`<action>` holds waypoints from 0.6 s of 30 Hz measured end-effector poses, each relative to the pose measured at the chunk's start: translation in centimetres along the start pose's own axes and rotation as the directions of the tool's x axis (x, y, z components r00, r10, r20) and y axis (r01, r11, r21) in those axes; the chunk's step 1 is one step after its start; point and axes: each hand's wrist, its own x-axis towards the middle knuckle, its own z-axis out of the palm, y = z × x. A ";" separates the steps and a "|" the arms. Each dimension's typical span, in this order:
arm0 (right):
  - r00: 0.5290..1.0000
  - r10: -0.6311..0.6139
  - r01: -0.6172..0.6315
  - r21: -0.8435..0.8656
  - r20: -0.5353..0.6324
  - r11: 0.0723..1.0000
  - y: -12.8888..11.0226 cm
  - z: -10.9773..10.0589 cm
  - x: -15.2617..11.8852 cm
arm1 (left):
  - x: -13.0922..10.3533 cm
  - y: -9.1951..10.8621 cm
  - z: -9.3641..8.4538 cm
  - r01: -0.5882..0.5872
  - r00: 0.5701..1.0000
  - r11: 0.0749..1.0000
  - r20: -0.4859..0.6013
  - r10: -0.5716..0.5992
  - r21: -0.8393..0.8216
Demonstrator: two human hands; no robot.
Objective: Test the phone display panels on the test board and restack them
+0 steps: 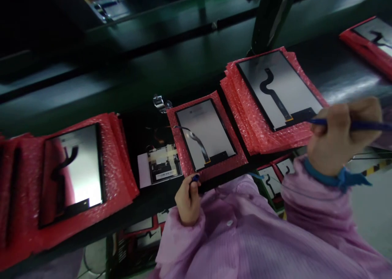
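Note:
My right hand is closed round a blue pen, held over the lower right edge of a display panel on a tall stack of red bubble bags. From where I look, I cannot tell whether its tip touches the panel. My left hand is closed on a small dark blue pen cap. It is at the near edge of a red bubble bag, on which lies a second display panel with a curved flex cable.
At the left, more red bubble bags carry a panel. A small electronic assembly and a shiny metal piece lie between. Another panel stack stands far right. A dark post rises behind; crates with panels sit below.

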 end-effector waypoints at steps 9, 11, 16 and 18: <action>0.357 0.273 -0.817 0.157 0.893 0.554 -6.9 3.7 -10.7 | 0.5 4.0 0.2 0.193 0.976 0.908 0.170 -0.138 -0.372; 0.306 0.295 -0.842 0.112 0.905 0.528 -7.2 4.5 -11.4 | 0.5 4.1 0.1 0.160 0.980 0.910 0.169 -0.101 -0.383; 0.211 0.250 -0.802 0.022 0.945 0.597 -8.0 5.1 -12.0 | 0.7 4.6 -0.3 0.102 0.985 0.919 0.171 -0.039 -0.380; 0.236 0.178 -0.746 0.061 0.955 0.663 -8.1 5.2 -12.5 | 0.7 5.0 -0.3 0.117 0.981 0.913 0.189 -0.045 -0.390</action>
